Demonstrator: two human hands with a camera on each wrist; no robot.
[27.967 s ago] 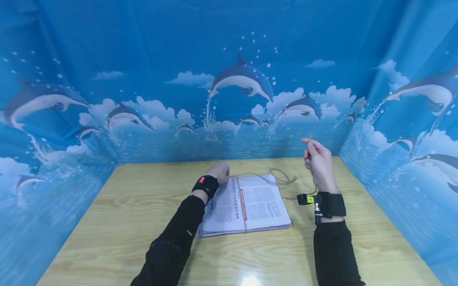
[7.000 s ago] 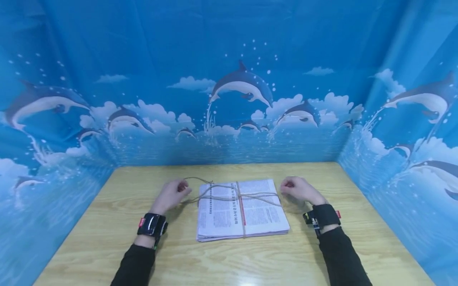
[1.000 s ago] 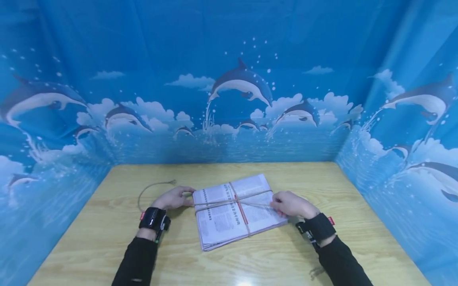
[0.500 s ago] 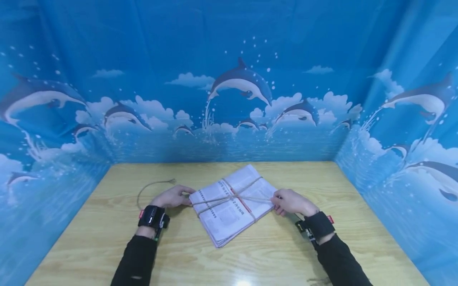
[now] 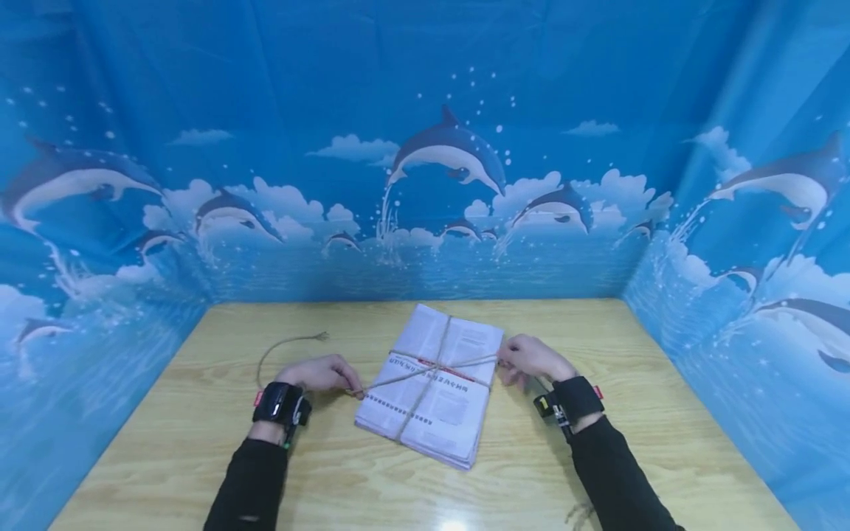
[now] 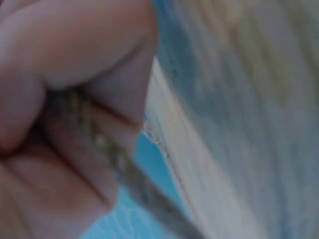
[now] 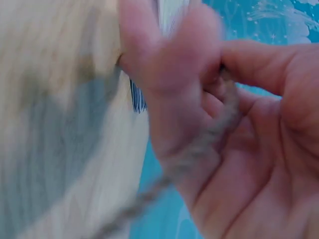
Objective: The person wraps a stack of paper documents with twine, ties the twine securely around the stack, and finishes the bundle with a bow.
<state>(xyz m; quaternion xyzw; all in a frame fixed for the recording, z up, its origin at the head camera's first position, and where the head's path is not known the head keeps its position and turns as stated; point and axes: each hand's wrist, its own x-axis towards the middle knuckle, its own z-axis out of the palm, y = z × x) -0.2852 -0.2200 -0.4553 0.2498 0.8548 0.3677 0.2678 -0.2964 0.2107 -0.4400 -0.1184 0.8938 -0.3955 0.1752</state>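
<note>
Pinching twine [image 5: 436,366] in left hand [image 5: 323,375], lower centre-left of head frame, and in right hand [image 5: 533,360], lower centre-right | Wrapped crosswise round newspaper stack [image 5: 446,408], lower centre, between both hands | Set on wood-grain table [image 5: 199,442], lower half | Backed and flanked by blue dolphin-print backdrop [image 5: 319,88].
</note>
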